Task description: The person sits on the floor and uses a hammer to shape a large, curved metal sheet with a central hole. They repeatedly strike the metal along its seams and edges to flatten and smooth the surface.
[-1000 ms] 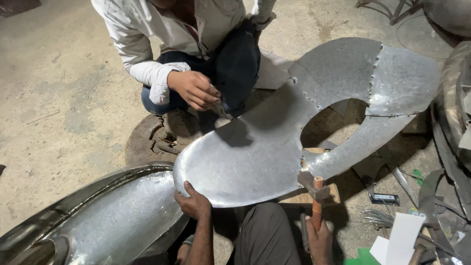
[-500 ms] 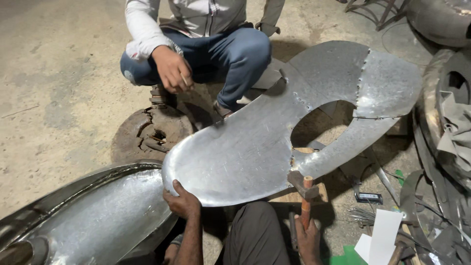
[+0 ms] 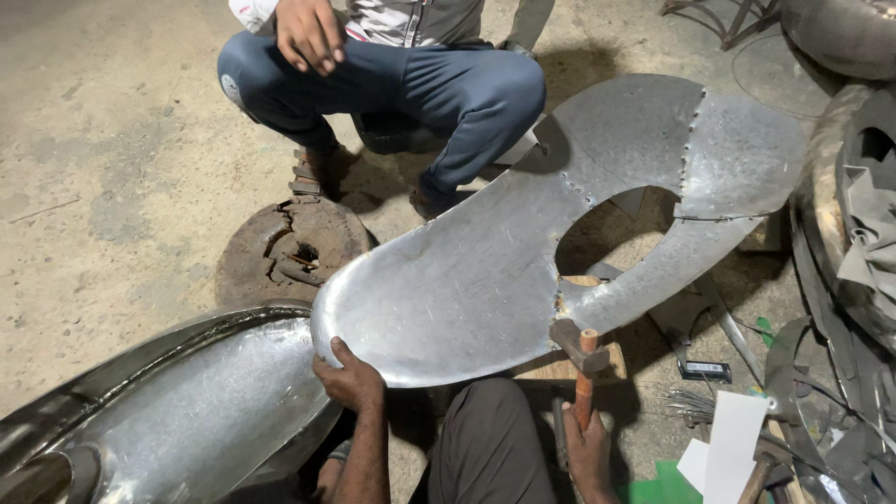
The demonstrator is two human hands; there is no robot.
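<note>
Hammering the large curved metal sheet (image 3: 485, 271) at its near right edge: left hand (image 3: 347, 378) fingers clamped on near-left rim, right hand (image 3: 590, 453) wrapped around hammer (image 3: 581, 359); next, probably another square blow.

A bare concrete floor (image 3: 112, 159), grey and stained, fills the scene. A rusty round iron block (image 3: 285, 252) sits on it. Scrap metal (image 3: 854, 243) piles up along one edge, with white paper sheets (image 3: 728, 448) nearby. Light falls from above, casting soft shadows.
</note>
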